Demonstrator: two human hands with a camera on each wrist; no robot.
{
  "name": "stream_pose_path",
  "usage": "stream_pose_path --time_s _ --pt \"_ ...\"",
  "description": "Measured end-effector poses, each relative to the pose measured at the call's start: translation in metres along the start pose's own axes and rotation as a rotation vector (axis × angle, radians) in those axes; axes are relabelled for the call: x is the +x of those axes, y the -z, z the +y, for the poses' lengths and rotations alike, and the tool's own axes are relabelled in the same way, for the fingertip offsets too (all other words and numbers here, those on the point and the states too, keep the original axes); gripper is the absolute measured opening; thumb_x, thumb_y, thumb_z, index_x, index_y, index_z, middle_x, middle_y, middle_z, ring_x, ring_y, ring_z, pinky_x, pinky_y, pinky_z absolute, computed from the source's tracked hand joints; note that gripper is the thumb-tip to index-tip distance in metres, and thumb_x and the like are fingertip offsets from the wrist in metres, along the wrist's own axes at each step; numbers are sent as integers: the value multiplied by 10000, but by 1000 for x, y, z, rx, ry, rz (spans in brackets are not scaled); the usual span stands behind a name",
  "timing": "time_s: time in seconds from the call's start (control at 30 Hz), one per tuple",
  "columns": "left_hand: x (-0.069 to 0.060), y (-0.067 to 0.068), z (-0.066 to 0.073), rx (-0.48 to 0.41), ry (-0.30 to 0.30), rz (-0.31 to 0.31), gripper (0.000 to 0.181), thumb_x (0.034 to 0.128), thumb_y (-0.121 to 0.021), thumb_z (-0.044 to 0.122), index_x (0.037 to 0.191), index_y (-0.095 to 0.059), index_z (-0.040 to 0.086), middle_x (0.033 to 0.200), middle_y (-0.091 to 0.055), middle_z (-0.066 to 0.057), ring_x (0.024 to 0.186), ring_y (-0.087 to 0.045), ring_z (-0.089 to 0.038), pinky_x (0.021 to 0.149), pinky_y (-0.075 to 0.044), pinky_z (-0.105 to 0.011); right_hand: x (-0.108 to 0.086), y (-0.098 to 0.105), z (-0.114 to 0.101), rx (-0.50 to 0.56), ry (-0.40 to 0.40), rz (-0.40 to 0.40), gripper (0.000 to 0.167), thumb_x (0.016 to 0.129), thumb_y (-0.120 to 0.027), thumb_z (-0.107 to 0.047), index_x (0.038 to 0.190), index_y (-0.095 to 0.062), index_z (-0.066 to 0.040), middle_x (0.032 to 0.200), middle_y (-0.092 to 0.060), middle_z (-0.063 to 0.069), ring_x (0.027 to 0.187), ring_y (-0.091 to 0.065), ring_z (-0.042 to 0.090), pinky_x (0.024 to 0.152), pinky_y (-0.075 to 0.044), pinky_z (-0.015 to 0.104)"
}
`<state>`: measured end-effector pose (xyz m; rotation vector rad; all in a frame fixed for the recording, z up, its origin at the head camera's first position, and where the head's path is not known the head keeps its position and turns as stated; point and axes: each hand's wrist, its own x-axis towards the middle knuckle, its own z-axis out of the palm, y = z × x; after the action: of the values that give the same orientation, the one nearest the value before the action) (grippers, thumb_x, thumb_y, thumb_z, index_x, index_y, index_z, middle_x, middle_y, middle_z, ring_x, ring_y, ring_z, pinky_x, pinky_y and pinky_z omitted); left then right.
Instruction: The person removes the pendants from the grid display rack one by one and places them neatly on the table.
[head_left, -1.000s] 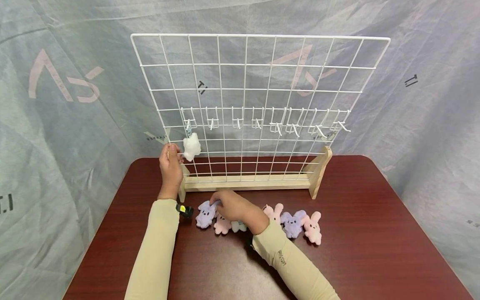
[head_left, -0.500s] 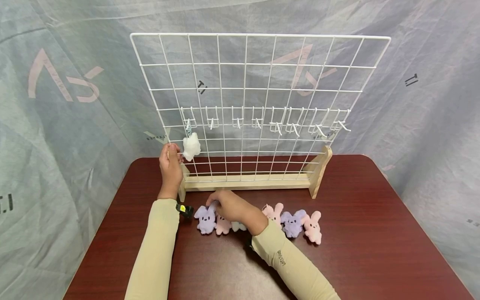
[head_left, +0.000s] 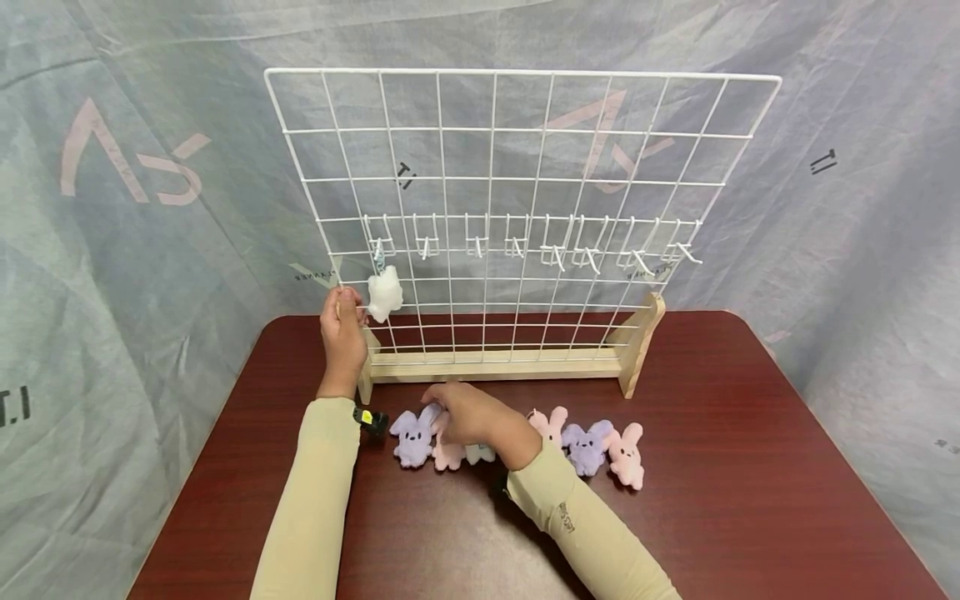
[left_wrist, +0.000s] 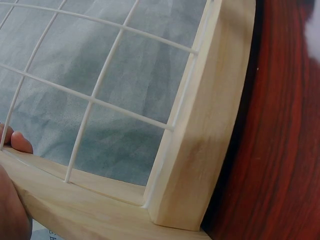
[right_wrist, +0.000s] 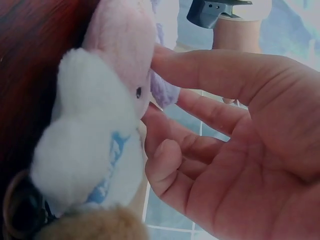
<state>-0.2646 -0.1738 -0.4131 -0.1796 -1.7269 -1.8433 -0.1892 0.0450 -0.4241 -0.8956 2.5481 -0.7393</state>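
Observation:
My left hand (head_left: 343, 333) grips the left upright of the white wire grid rack (head_left: 491, 179); its fingertips (left_wrist: 21, 142) show behind the wooden stand (left_wrist: 210, 110). Lower down, my right hand (head_left: 476, 417) bends over a row of small plush toys. Its thumb and a finger pinch the head of a pink plush toy (right_wrist: 122, 40), whose face is mostly covered in the head view. Left of it lies a lavender plush toy (head_left: 414, 439). A white plush toy (right_wrist: 80, 140) with a blue patterned band lies close by. Another white plush toy (head_left: 386, 293) hangs from the leftmost hook.
Several white hooks (head_left: 514, 246) line the grid. Past my right wrist lie a pink bunny plush (head_left: 553, 425), a second lavender plush (head_left: 587, 450) and another pink bunny (head_left: 626, 457). Brown fur (right_wrist: 95, 225) edges into the right wrist view. The table (head_left: 720, 517) is dark red.
The left lavender toy has turned more upright and moved slightly down. My right hand has gone from its ear to the neighbouring pink toy, which shifted a little. The left hand stays put.

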Motion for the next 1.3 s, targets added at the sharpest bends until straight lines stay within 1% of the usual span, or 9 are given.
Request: stream_pose_path --time_s 0.17,0.3,0.43,0.57,0.7,0.83,1.0,1.13,1.3 --pt "0 1 1 -1 -4 -2 418 1125 -409 172 1036 -453 -234 686 -400 -14 621 -381 -129 651 -417 -193 1 -1 2 13 12 12 506 739 -801 112 1186 -640 -62 1160 -679 102 1014 -575 163 905 -508 293" --pt "1 1 1 -16 -1 -1 369 1123 -414 183 975 -476 -149 675 -380 -49 620 -369 -168 646 -415 -203 3 -2 3 11 25 7 453 729 -807 107 1123 -655 -57 1132 -680 109 934 -524 133 840 -475 261" --pt "1 1 0 -16 -1 -12 389 1124 -409 183 991 -464 -179 680 -372 -66 625 -361 -200 647 -410 -249 3 -2 2 -10 -3 2 431 756 -791 84 1154 -719 -63 1188 -708 99 990 -569 154 849 -483 249" --pt "1 2 -1 -3 -1 -15 428 1125 -410 178 1049 -444 -242 681 -386 -4 620 -381 -110 653 -411 -230 2 -1 1 -6 -42 8 399 811 -769 53 1190 -754 -71 1288 -706 92 1143 -616 191 890 -491 247" --pt "1 2 -1 -13 -4 -12 434 1127 -410 178 1049 -437 -249 678 -377 -2 622 -372 -98 652 -411 -199 1 1 -1 27 -38 41 319 910 -755 -43 1229 -743 -49 1307 -645 126 1084 -620 205 894 -494 273" --pt "0 2 -2 -14 -10 -20 417 1133 -384 169 1044 -432 -236 697 -349 -93 632 -362 -123 653 -400 -230 3 3 -5 96 -3 123 364 994 -693 -117 1350 -672 -43 1324 -607 136 992 -629 214 893 -520 314" --pt "-2 2 -1 14 -7 -24 407 1137 -362 157 1060 -443 -234 724 -382 -59 645 -385 -109 666 -408 -216 7 8 -13 249 68 283 525 1015 -672 -128 1513 -518 -69 1426 -582 175 1192 -650 325 956 -574 421" --pt "-2 1 -2 25 -27 -26 387 1137 -355 141 1048 -454 -222 731 -391 -41 641 -393 -78 674 -412 -185 10 14 -24 364 138 419 630 1006 -671 -135 1583 -418 -126 1473 -558 133 1327 -591 310 973 -583 425" --pt "-2 1 0 19 -48 -32 295 1140 -341 134 938 -552 93 743 -316 -275 638 -364 -144 661 -405 -265 18 26 -41 485 220 533 743 982 -685 -82 1632 -330 -146 1549 -489 142 1378 -555 296 1010 -568 475"
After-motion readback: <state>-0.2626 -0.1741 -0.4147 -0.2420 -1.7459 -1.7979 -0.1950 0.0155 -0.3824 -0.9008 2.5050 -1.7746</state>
